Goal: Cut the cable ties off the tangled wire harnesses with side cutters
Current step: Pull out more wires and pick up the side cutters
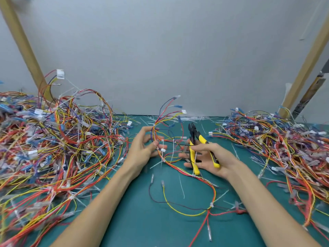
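A wire harness [167, 122] of red, yellow, blue and black wires stands up between my hands and trails across the green mat toward me. My left hand [142, 147] pinches its bundle between thumb and fingers near a white cable tie [162, 150]. My right hand [210, 157] holds the yellow-handled side cutters [195, 139]; their black jaws point up and away, just right of the harness. The handles are spread apart in my palm. Another white tie [211, 204] sits lower on the harness, near the mat's middle.
A big heap of tangled harnesses [53, 139] fills the left side. A second heap [284, 148] covers the right. Cut white tie scraps [181, 189] litter the green mat [135, 220]. A grey wall stands behind, with wooden posts [23, 45] at both sides.
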`<move>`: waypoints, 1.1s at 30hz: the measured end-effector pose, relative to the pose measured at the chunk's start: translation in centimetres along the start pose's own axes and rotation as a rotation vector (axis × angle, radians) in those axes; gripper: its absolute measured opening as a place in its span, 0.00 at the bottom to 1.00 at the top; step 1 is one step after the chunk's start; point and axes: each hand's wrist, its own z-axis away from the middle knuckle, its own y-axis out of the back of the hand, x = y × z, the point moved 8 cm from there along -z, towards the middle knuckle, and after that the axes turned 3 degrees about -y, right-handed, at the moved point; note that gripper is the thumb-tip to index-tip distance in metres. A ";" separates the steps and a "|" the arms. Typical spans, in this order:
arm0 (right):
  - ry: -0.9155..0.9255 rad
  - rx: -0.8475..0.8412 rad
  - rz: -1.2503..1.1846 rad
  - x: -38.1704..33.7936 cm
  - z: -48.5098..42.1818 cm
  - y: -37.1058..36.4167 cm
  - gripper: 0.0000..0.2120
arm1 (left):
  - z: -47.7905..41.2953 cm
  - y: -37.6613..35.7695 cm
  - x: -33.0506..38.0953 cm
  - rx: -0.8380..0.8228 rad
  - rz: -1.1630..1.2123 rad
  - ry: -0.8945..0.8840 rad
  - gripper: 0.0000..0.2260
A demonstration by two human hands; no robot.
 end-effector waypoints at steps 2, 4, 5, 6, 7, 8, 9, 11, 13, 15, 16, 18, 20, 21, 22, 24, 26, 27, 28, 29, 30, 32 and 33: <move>0.003 -0.038 -0.019 0.0 0.1 0.1 0.18 | 0.1 0.0 0.1 -0.002 0.021 -0.001 0.13; 0.020 -0.016 -0.005 -0.2 0.1 0.5 0.21 | 0.0 0.1 0.1 0.002 0.038 0.002 0.14; 0.036 0.023 0.008 -0.6 0.1 0.8 0.22 | -0.1 0.1 0.0 0.004 0.044 0.006 0.14; 0.054 0.071 0.024 -1.0 0.1 1.1 0.23 | -0.1 0.2 -0.1 0.007 0.051 0.010 0.14; 0.075 0.130 0.046 -1.5 0.1 1.7 0.24 | -0.1 0.2 -0.2 0.011 0.060 0.013 0.14; 0.098 0.188 0.065 -2.0 0.1 2.2 0.26 | -0.1 0.2 -0.3 0.013 0.067 0.015 0.14; 0.123 0.234 0.072 -2.5 0.1 2.8 0.27 | -0.1 0.2 -0.3 0.013 0.071 0.016 0.14; 0.157 0.266 0.026 -2.9 0.2 3.4 0.27 | -0.1 0.2 -0.2 0.010 0.073 0.012 0.14; 0.168 0.254 -0.067 -2.6 0.3 3.6 0.24 | -0.1 0.2 -0.3 0.007 0.089 0.010 0.14; 0.177 0.222 -0.149 -2.1 0.4 3.4 0.21 | -0.2 0.2 -0.4 0.003 0.119 0.007 0.14; 0.185 0.203 -0.182 -1.9 0.4 3.4 0.20 | -0.2 0.2 -0.4 -0.001 0.134 0.005 0.14; 0.201 0.174 -0.223 -1.9 0.5 3.4 0.21 | -0.4 0.2 -0.5 -0.012 0.153 -0.004 0.14; 0.199 0.157 -0.227 -2.0 0.5 3.4 0.22 | -0.5 0.2 -0.7 -0.023 0.150 -0.007 0.15; 0.189 0.153 -0.211 -2.1 0.4 3.4 0.23 | -0.6 0.2 -0.8 -0.027 0.145 -0.004 0.15; 0.177 0.151 -0.188 -2.1 0.4 3.4 0.23 | -0.5 0.2 -0.9 -0.032 0.140 -0.001 0.15; 0.145 0.163 -0.139 -1.9 0.5 3.5 0.23 | -0.4 0.1 -0.8 -0.045 0.123 -0.003 0.14; 0.124 0.177 -0.121 -1.8 0.5 3.5 0.22 | -0.3 0.0 -0.7 -0.054 0.102 -0.004 0.14; 0.126 0.172 -0.128 -1.8 0.6 3.5 0.22 | -0.3 0.1 -0.7 -0.055 0.098 -0.003 0.14; 0.133 0.158 -0.146 -1.9 0.7 3.4 0.22 | -0.3 0.1 -0.7 -0.056 0.097 -0.002 0.14; 0.139 0.137 -0.170 -2.1 0.9 3.3 0.22 | -0.3 0.1 -0.8 -0.058 0.098 0.003 0.14; 0.143 0.109 -0.196 -2.4 1.2 3.1 0.22 | -0.4 0.2 -0.9 -0.059 0.104 0.010 0.14; 0.144 0.049 -0.232 -3.1 1.9 2.8 0.18 | -0.5 0.3 -1.1 -0.063 0.145 0.039 0.15; 0.145 0.018 -0.233 -3.6 2.4 2.6 0.16 | -0.6 0.2 -1.3 -0.068 0.182 0.059 0.14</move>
